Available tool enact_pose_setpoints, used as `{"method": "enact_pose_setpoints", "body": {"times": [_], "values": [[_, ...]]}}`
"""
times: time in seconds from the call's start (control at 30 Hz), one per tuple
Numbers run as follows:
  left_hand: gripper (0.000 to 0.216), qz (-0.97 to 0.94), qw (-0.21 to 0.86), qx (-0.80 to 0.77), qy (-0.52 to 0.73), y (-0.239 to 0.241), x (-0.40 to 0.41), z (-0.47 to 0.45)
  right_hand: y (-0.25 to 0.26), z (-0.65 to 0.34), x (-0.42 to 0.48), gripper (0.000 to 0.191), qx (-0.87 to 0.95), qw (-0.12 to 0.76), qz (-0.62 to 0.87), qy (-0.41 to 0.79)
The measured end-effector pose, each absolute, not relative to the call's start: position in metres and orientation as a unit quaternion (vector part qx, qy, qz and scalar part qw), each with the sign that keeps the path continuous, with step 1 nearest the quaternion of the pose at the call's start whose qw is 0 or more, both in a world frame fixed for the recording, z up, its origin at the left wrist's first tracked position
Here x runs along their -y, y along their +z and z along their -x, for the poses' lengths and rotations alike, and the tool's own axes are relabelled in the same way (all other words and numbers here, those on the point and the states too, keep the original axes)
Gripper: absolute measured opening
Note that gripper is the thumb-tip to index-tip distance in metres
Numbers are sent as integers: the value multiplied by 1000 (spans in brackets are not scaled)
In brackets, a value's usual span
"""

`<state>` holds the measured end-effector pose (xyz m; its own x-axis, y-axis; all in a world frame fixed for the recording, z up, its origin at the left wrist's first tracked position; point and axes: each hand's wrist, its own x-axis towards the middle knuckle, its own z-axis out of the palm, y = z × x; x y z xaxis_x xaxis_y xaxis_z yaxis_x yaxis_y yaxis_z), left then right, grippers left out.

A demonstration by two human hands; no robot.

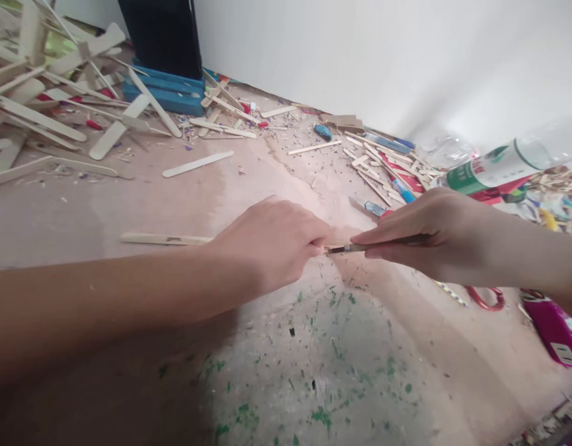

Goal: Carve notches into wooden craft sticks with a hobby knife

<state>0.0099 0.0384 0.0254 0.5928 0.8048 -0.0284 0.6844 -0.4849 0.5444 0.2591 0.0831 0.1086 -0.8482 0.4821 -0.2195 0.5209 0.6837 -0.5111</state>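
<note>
My left hand [272, 244] is closed around a flat wooden craft stick [163, 238] that lies along the worktop and sticks out to the left of the fist. My right hand [429, 232] is closed on a thin knife-like tool [348, 248], index finger stretched along it. The tool's metal tip meets the stick just right of my left knuckles. The part of the stick under my left hand is hidden.
Wooden sticks lie heaped at the back left [44, 93] and scattered by the wall [379, 161]. A blue box [168, 93] stands at the back. A plastic bottle [494, 164] lies at the right, with red scissors handles [485, 298] and a magenta packet [553, 328].
</note>
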Motion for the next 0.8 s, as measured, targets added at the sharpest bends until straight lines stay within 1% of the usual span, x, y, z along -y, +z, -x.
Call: {"method": "enact_pose_setpoints", "body": {"times": [0.07, 0.13, 0.2, 0.37, 0.63, 0.8], "values": [[24, -853, 261, -434, 123, 25, -39, -9, 95, -272, -84, 25, -921, -1, -246, -301], [23, -854, 264, -428, 132, 24, -39, -8, 83, -282, -83, 24, -928, -51, -226, -290], [23, -856, 269, -418, 140, 22, -39, -7, 73, -289, -82, 22, -935, -77, -213, -274], [26, -858, 266, -412, 151, 18, -39, -5, 63, -299, -78, 24, -939, -96, -207, -259], [24, -857, 270, -420, 126, 19, -39, -5, 65, -298, -68, 26, -947, -111, -200, -225], [23, -864, 260, -414, 124, 22, -39, -6, 74, -297, -65, 24, -930, -127, -248, -238]]}}
